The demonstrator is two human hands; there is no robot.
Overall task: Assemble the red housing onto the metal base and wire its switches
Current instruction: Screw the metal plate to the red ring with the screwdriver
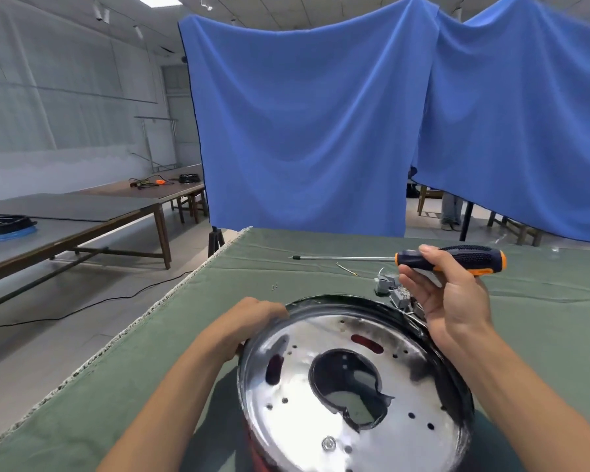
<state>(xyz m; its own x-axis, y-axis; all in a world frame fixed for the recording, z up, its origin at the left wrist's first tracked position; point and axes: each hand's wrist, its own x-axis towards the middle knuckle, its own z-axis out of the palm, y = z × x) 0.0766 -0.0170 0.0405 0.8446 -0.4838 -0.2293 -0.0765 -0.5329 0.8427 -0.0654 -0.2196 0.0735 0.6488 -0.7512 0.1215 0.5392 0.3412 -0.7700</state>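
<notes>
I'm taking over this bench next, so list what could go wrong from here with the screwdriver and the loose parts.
1. The right hand grips the screwdriver by the handle only, its long shaft sticking out sideways; swinging it could sweep the grey switches about.
2. The metal base is tilted, steadied only by the left hand at its rim; it may slip.
3. Tiny screws lie loose on the green cloth and could easily get lost.

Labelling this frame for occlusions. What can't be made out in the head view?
- Red housing: mostly hidden under the shiny round metal base and cut off by the bottom edge.
- Grey switch blocks: partly behind the right hand; wiring unreadable.
- Left hand fingertips: hidden past the base rim.
- Small specks on the green cloth: too small to identify.
</notes>
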